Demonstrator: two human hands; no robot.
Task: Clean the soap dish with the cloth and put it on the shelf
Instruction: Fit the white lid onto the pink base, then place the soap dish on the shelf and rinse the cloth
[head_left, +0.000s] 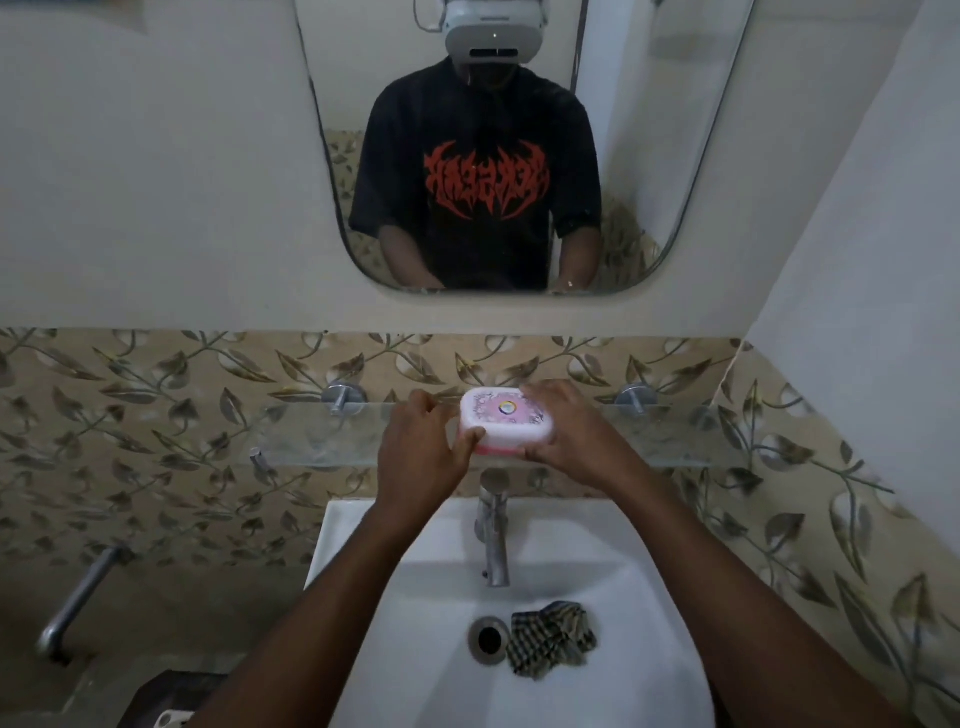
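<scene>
The soap dish (505, 422) is a white lidded box with a pink patterned top and pink base. It sits at the middle of the glass shelf (670, 436). My left hand (422, 446) grips its left end, thumb on the front corner. My right hand (570, 430) wraps its right end, fingers over the far edge. The checked cloth (551, 640) lies crumpled in the white sink (415, 597), just right of the drain (489, 639). Neither hand touches the cloth.
A chrome tap (494, 530) stands below the shelf, between my forearms. Two round metal brackets (340, 397) hold the shelf to the leaf-patterned tiles. A mirror (519, 145) hangs above. A metal bar (78, 603) juts out at the lower left.
</scene>
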